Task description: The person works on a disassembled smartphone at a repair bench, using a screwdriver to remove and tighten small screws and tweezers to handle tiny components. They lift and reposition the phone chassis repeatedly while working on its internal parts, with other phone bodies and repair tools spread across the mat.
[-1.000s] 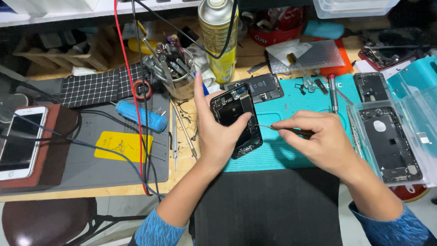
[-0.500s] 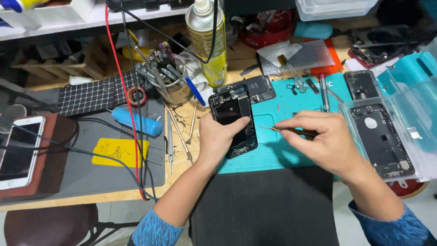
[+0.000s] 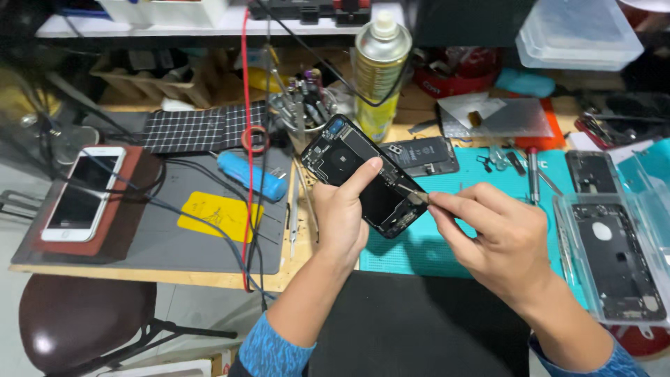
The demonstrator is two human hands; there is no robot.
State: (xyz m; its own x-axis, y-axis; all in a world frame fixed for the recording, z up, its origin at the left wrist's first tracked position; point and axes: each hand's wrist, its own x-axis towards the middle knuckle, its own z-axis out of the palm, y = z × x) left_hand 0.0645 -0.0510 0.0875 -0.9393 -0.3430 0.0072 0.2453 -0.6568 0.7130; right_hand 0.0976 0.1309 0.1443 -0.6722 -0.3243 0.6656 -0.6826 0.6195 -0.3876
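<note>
My left hand [image 3: 343,216] holds an opened black phone housing [image 3: 363,174] tilted above the teal mat [image 3: 447,237], thumb pressed across its inner side. My right hand [image 3: 499,237] pinches thin metal tweezers [image 3: 413,193] whose tip touches the phone's right edge. A loose black battery [image 3: 424,155] lies on the mat just behind the phone.
A yellow spray can [image 3: 379,70] and a cup of tools [image 3: 303,105] stand behind. A white phone [image 3: 84,192] lies on a brown pad at left, a blue cylinder [image 3: 251,176] and cables on the grey mat [image 3: 174,223]. Clear trays with phone frames [image 3: 618,262] sit right.
The left hand has lifted and tilted the phone housing toward me. The right hand has brought the tweezers' tip from the mat up to the phone's edge.
</note>
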